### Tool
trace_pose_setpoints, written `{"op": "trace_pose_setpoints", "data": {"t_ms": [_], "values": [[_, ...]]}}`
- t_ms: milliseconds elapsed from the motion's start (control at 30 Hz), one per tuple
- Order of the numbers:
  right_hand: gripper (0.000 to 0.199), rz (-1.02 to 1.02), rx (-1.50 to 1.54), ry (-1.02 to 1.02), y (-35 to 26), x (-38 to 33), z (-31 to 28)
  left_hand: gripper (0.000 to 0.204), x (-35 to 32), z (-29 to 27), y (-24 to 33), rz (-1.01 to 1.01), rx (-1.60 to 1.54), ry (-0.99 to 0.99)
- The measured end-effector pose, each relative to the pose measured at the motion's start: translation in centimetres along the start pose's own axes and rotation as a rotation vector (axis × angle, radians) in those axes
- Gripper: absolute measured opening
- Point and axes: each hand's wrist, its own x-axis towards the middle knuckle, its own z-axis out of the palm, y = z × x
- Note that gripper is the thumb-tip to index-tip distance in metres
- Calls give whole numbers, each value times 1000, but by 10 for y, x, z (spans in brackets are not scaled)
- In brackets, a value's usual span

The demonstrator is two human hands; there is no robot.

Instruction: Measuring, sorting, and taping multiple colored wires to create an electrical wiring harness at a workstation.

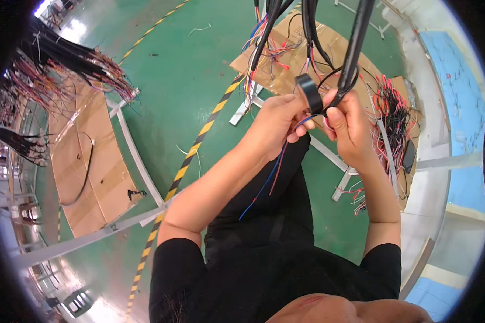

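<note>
A roll of black tape (309, 94) sits at the curled fingers of my left hand (275, 119), close beside the right hand. Blue wire (261, 189) and a thinner reddish wire (277, 173) pass by those fingers and hang down in front of my dark trousers. My right hand (352, 129) is closed, thumb against fingers, around the lower end of a thick black-wrapped cable bundle (354, 51) that comes down from above. A loop of black cable curves just above this grip. What lies between the right fingertips is partly hidden.
More black cables (307, 32) with loose coloured wire ends hang ahead over a cardboard sheet (328, 40). Red and black wire ends (396, 116) pile up at the right. Another cable rack hangs at the left over cardboard (91, 177). Grey metal frame bars (137, 145) run near both sides.
</note>
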Motion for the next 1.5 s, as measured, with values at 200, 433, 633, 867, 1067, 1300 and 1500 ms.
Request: {"op": "trace_pose_setpoints", "data": {"t_ms": [200,433,633,867,1067,1300,1500], "values": [[17,55,94,20,-1,0,0,12,0,8,-6,303,238,103],[17,131,126,-11,-21,0,-3,28,-14,-7,-17,1593,1270,26],[16,123,55,19,-20,3,-4,24,-18,-9,-25,1676,1368,-64],[15,-26,-193,-61,-25,9,-6,29,-19,-11,-15,1597,1276,-64],[19,-108,-213,52,-21,2,11,28,-17,12,-9,1347,1003,234],[28,15,39,21,-10,-8,21,17,-13,27,-4,767,727,533],[29,29,19,20,-11,-9,15,14,0,19,5,439,674,325]]}}
